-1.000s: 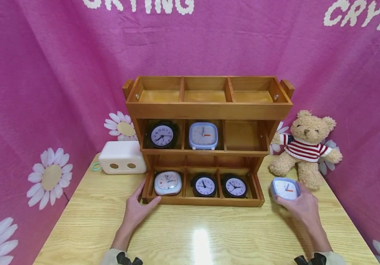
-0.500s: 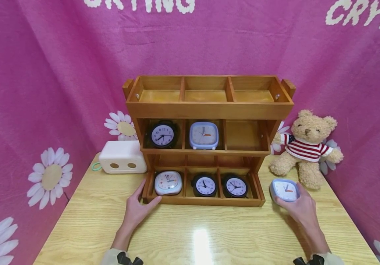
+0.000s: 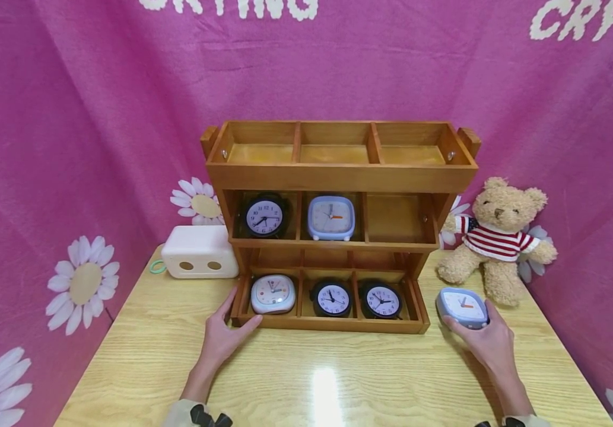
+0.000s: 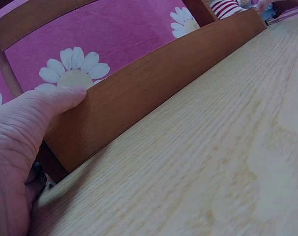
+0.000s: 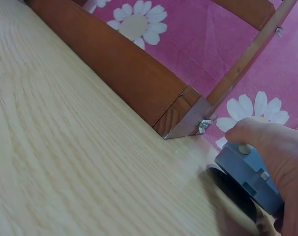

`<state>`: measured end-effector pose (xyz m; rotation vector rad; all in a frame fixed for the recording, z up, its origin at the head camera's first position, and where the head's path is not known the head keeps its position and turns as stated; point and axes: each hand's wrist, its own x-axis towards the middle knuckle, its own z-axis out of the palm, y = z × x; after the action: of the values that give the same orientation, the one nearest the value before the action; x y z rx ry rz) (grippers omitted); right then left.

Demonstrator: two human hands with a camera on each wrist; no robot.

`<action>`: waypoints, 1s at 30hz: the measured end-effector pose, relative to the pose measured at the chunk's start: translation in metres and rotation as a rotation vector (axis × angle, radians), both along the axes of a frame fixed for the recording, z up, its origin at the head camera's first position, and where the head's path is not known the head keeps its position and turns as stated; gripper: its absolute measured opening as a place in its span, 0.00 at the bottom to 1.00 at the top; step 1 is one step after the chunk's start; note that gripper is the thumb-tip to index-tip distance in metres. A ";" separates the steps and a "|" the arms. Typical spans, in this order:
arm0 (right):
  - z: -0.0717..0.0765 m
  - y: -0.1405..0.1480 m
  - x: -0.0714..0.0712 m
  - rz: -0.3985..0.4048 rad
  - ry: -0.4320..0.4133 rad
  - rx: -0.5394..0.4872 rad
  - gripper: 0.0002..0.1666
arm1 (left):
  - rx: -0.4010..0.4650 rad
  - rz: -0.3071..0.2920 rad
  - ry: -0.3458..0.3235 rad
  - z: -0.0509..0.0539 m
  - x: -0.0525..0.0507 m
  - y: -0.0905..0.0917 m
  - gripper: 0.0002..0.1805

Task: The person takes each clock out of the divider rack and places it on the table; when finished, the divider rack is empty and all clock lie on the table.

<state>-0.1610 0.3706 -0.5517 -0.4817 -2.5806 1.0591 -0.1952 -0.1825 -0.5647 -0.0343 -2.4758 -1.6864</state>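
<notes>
In the head view, my right hand [image 3: 486,344] pinches a square blue alarm clock [image 3: 463,306] between thumb and fingers, right of the wooden shelf's lowest tray. The right wrist view shows this clock's blue casing [image 5: 250,174] tilted close over the table. My left hand [image 3: 224,338] grips the left front corner of the three-tier wooden shelf [image 3: 333,323], the thumb lying on its front board [image 4: 154,73]. Along the bottom tier sit a pale rounded clock [image 3: 273,294] and two black round clocks, one in the middle [image 3: 333,299] and one at the right [image 3: 381,300].
The middle tier holds a black clock [image 3: 264,217] and a blue clock [image 3: 331,217]. A teddy bear [image 3: 498,237] in a striped shirt sits behind my right hand. Left of the shelf stands a white box [image 3: 200,252] with a green ring [image 3: 158,267] beside it.
The clock in my right hand has turned and tilted slightly, and a small foot now shows at its lower edge. My left hand stays at the shelf corner. The head view has shifted a little.
</notes>
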 end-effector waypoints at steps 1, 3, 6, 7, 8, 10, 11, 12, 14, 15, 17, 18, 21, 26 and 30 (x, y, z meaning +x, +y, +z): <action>0.001 0.000 0.000 -0.001 0.005 -0.001 0.67 | 0.000 0.001 -0.001 0.000 0.000 0.000 0.52; 0.003 -0.001 0.001 0.000 0.019 0.005 0.64 | 0.001 0.001 -0.002 0.001 0.000 0.000 0.53; 0.007 -0.003 0.003 -0.004 0.052 0.013 0.60 | 0.001 -0.001 -0.001 0.001 0.000 0.000 0.52; 0.009 -0.004 0.003 -0.005 0.064 0.014 0.60 | 0.000 -0.002 0.000 0.001 0.000 0.000 0.53; 0.012 -0.004 0.004 -0.006 0.078 0.015 0.59 | 0.000 -0.004 0.001 0.001 0.000 0.000 0.52; 0.019 -0.006 0.005 -0.008 0.095 0.000 0.60 | -0.002 -0.005 0.006 0.001 0.000 0.000 0.52; 0.023 -0.007 0.005 -0.005 0.102 -0.015 0.61 | -0.002 -0.005 0.008 0.000 0.000 0.000 0.52; 0.027 -0.008 0.006 -0.001 0.105 -0.033 0.62 | -0.002 -0.003 0.009 0.000 0.000 0.000 0.53; 0.037 -0.012 0.008 0.007 0.116 -0.070 0.61 | -0.006 0.000 0.012 -0.001 0.001 0.000 0.53; 0.042 -0.014 0.009 0.010 0.119 -0.094 0.61 | -0.009 0.001 0.016 -0.002 0.001 -0.001 0.53; 0.052 -0.019 0.010 0.013 0.149 -0.127 0.61 | -0.013 0.004 0.016 -0.002 0.001 -0.001 0.53; 0.056 -0.022 0.010 0.010 0.169 -0.137 0.60 | -0.015 0.005 0.017 -0.002 0.002 -0.001 0.53; 0.072 -0.034 0.010 0.021 0.229 -0.171 0.57 | -0.014 0.001 0.021 -0.002 0.002 -0.001 0.53; 0.098 -0.057 0.007 0.105 0.327 -0.230 0.53 | -0.006 -0.002 0.016 -0.003 0.001 -0.001 0.53; 0.117 -0.076 0.002 0.201 0.425 -0.248 0.51 | -0.007 -0.003 0.010 -0.001 0.001 0.000 0.52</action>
<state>-0.1588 0.2947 -0.4351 -0.0374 -2.1653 1.3877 -0.1946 -0.1822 -0.5658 -0.0476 -2.4761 -1.6745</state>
